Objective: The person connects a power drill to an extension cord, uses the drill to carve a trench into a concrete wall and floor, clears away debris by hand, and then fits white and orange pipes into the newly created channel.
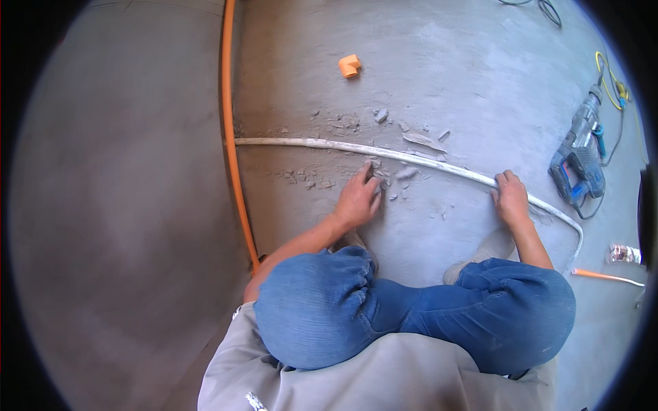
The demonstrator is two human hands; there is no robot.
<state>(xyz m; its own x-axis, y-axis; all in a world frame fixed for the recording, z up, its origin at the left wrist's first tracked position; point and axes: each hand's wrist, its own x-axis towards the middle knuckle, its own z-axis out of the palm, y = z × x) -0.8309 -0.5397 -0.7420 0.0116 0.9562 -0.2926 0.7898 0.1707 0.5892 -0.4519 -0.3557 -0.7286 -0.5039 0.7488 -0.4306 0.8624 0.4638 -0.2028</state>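
Along the left side runs an orange pipe (227,75), from which a white pipe (425,162) stretches rightward across the floor. Rubble (381,116) lies on both sides of it, an orange elbow (349,66) beyond. The left hand (358,200) reaches just short of the white pipe, fingers apart. Farther right, the right hand (512,198) bends its fingers over it; whether they grip, I cannot tell. Near the right edge lies a drill (580,164).
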